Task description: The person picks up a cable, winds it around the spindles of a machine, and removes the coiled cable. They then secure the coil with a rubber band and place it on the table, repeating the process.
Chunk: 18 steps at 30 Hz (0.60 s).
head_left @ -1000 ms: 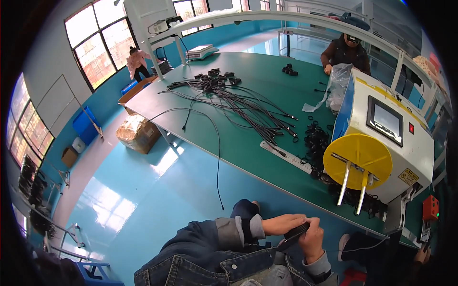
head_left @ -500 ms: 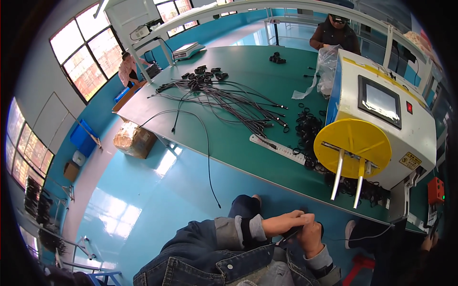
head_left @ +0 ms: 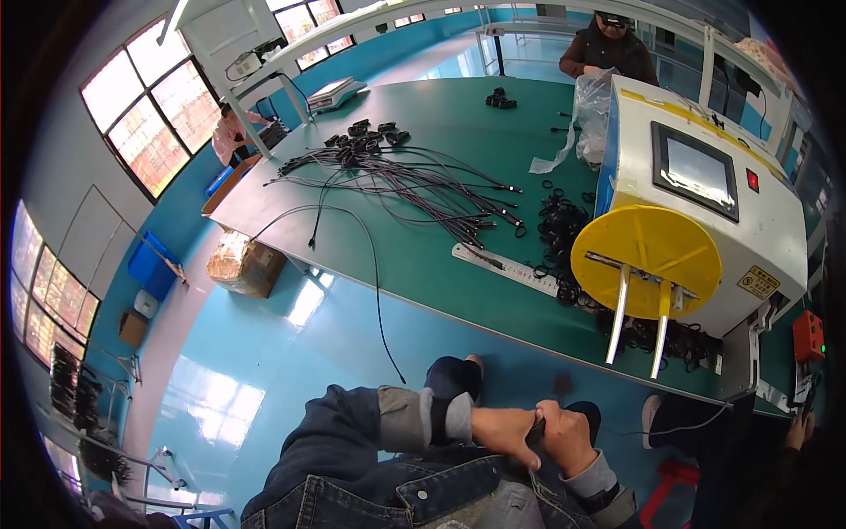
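In front of my jacket, at the lower middle, my two hands meet. My left hand (head_left: 508,433) shows its back and its thumb, with the other fingers curled out of sight. Pressed up beside it, my right hand (head_left: 567,435) is closed with its fingers bent. A small dark piece (head_left: 535,431) shows between them; its kind is mostly hidden by the fingers. Beyond the hands, a bundle of black cables (head_left: 414,187) is spread over the green table (head_left: 352,251). One loose cable (head_left: 377,300) hangs over its near edge.
At right stands a white machine (head_left: 705,115) with a screen and a yellow disc (head_left: 648,256) bearing two prongs. Black rings (head_left: 564,229) lie beside a ruler (head_left: 502,266). A scale (head_left: 335,93) is at the back, a carton (head_left: 247,264) on the floor. A co-worker (head_left: 610,48) sits opposite.
My hands have shifted slightly; the left hand's thumb now points down toward my body, and the right fingers have closed up beside it. The whole view has moved a little.
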Tool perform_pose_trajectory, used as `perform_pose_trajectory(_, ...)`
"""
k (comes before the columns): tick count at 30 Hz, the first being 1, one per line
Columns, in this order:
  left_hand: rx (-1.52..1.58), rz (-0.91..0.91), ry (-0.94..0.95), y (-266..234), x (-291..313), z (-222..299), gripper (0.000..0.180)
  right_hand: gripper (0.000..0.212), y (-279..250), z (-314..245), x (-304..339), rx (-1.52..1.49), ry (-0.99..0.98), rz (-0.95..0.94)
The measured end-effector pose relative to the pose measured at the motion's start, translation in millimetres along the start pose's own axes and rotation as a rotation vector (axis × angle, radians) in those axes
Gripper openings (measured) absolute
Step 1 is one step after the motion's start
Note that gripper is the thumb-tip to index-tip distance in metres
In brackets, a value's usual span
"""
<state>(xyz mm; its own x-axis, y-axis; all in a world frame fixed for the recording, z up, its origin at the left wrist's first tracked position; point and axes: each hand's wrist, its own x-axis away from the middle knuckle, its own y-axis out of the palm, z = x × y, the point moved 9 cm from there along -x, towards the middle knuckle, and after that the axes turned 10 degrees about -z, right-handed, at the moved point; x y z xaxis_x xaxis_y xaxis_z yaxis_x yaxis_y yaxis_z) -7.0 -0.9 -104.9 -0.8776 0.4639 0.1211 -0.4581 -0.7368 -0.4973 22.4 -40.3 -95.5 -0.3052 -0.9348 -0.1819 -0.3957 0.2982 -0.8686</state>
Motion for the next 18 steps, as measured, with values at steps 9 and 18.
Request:
perform_pose_trajectory(9, 0.689, -0.306, -0.323, 24, 9, -37, 0.037, 0.018, 11, 14, 7, -0.657, 0.070, 0.197)
perform_pose_trajectory(18, 0.944, -0.337, -0.437, 4, 2, -56, 0.034, 0.015, -12, 17, -27, -0.414, 0.031, 0.151)
